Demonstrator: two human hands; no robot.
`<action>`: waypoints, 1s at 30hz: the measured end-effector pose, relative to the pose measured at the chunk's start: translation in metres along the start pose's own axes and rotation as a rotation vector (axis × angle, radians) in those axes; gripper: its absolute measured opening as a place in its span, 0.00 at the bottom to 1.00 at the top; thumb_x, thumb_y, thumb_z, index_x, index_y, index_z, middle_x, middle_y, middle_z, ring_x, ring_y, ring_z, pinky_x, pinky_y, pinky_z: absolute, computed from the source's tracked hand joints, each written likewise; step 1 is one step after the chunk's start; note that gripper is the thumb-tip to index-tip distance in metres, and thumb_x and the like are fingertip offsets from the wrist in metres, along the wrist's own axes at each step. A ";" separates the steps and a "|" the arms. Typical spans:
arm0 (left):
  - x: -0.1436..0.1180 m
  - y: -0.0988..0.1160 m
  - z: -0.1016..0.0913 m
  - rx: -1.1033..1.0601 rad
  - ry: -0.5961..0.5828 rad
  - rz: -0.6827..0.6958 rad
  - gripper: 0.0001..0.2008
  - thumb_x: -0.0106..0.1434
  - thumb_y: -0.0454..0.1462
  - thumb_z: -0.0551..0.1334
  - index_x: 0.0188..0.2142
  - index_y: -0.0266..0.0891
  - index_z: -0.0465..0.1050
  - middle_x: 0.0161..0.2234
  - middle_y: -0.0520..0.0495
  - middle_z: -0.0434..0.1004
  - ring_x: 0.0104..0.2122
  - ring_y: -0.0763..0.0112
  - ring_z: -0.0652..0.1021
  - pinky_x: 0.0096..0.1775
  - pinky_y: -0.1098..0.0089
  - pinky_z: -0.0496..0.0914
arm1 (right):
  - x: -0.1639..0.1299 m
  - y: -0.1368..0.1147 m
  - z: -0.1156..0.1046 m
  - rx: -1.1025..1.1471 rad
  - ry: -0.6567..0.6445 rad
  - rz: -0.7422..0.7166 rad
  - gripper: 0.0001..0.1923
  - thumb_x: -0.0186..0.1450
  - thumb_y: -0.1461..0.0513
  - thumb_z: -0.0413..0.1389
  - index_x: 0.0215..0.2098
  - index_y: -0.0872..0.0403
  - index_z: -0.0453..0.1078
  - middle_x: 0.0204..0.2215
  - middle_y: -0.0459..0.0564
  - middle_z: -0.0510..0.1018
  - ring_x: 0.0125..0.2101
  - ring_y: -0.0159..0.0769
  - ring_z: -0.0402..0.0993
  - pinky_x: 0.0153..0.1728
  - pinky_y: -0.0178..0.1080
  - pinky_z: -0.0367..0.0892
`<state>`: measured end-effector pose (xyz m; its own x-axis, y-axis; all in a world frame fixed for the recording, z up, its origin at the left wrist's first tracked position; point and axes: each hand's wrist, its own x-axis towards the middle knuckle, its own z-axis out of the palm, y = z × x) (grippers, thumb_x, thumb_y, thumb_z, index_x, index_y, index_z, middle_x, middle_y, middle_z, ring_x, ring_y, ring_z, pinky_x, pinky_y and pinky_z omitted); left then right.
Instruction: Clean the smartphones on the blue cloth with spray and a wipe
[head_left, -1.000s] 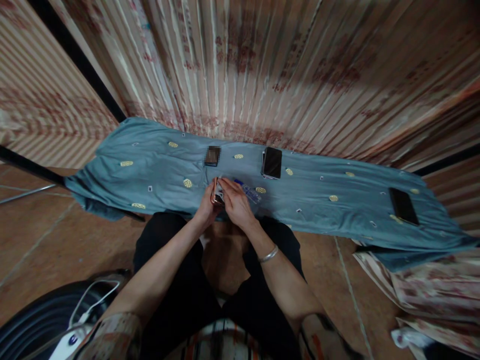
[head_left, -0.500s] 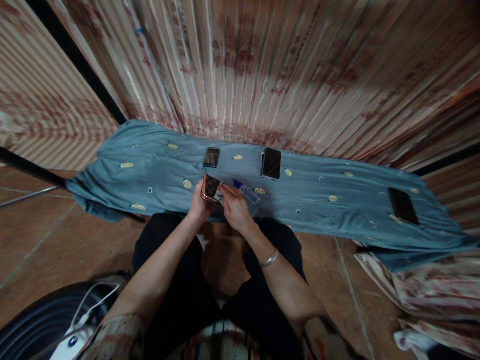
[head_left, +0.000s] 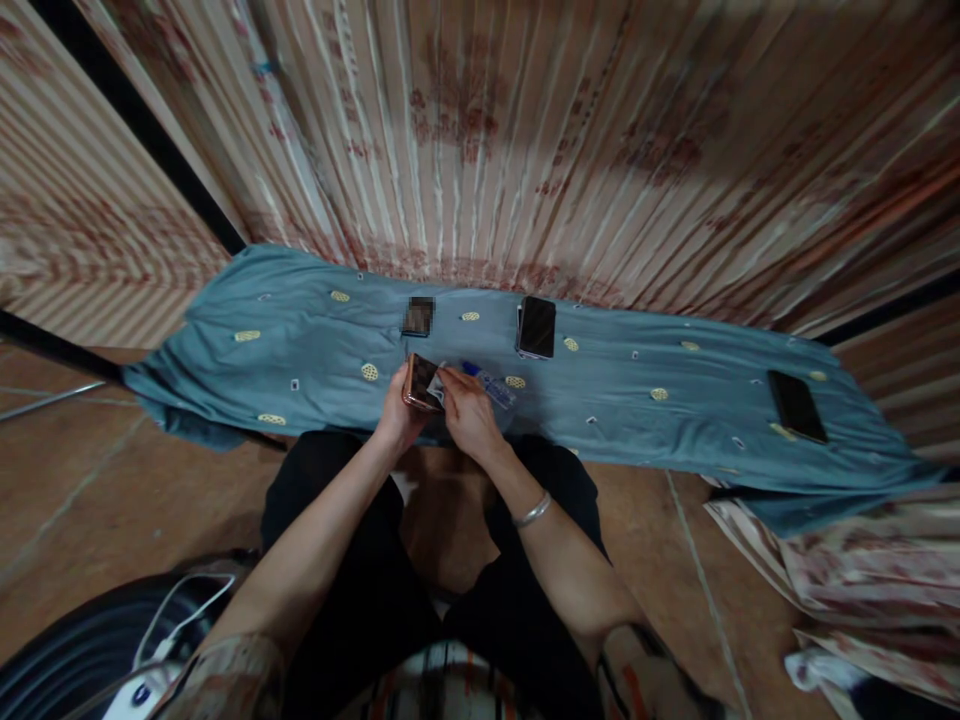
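My left hand (head_left: 400,415) grips a phone (head_left: 422,376) with a dark checkered face and a shiny copper-coloured edge, held above the near side of the blue cloth. Pinched in the fingers of my right hand (head_left: 470,408) is a small whitish cloth (head_left: 438,385), pressed against the phone's right part; my fingers hide some of it. Just right of that hand lies a clear bottle (head_left: 495,388) with a blue cap, partly covered by the fingers. Beyond the phone, a dark flat item (head_left: 418,316) rests on the cloth, its surface blurred out.
A blue sheet (head_left: 315,350) with yellow pineapple prints covers the long low surface. On it are a stack of dark phones (head_left: 536,328) and another dark phone (head_left: 797,406) at far right. Curtains (head_left: 480,150) hang behind. A white power strip (head_left: 141,692) sits lower left.
The view has shifted slightly. My right hand with the whitish cloth stays at the phone, having moved only a little across its face; the left hand keeps its grip.
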<state>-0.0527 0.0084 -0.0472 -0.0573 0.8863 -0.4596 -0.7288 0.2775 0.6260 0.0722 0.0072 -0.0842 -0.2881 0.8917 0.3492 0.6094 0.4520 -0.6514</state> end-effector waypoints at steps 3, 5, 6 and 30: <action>0.007 0.002 -0.004 -0.009 0.002 0.051 0.14 0.69 0.44 0.58 0.30 0.39 0.73 0.23 0.52 0.77 0.20 0.72 0.75 0.23 0.73 0.67 | -0.002 -0.002 0.001 0.024 -0.013 -0.068 0.24 0.70 0.68 0.48 0.61 0.60 0.73 0.61 0.63 0.77 0.62 0.47 0.73 0.67 0.50 0.65; 0.012 0.003 -0.007 -0.032 0.027 0.072 0.14 0.69 0.44 0.58 0.30 0.39 0.73 0.22 0.53 0.76 0.19 0.73 0.74 0.22 0.73 0.66 | -0.004 -0.004 0.002 0.047 -0.012 -0.114 0.22 0.72 0.66 0.48 0.61 0.58 0.74 0.60 0.61 0.78 0.61 0.45 0.73 0.66 0.48 0.66; 0.014 0.003 -0.008 -0.046 0.046 0.085 0.14 0.69 0.43 0.58 0.30 0.39 0.72 0.22 0.53 0.76 0.19 0.73 0.74 0.22 0.73 0.66 | -0.005 -0.005 0.002 0.059 -0.009 -0.139 0.22 0.73 0.65 0.48 0.61 0.57 0.74 0.60 0.59 0.78 0.61 0.44 0.74 0.66 0.48 0.66; 0.009 -0.015 -0.004 0.070 -0.048 0.115 0.12 0.68 0.44 0.62 0.34 0.38 0.76 0.24 0.53 0.79 0.22 0.74 0.76 0.29 0.74 0.72 | -0.001 -0.005 -0.002 0.041 0.005 0.032 0.23 0.72 0.64 0.49 0.63 0.59 0.73 0.62 0.61 0.77 0.62 0.47 0.73 0.69 0.50 0.62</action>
<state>-0.0451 0.0103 -0.0634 -0.1037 0.9298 -0.3532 -0.6697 0.1973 0.7159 0.0713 0.0041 -0.0796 -0.2656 0.9055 0.3309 0.5875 0.4241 -0.6891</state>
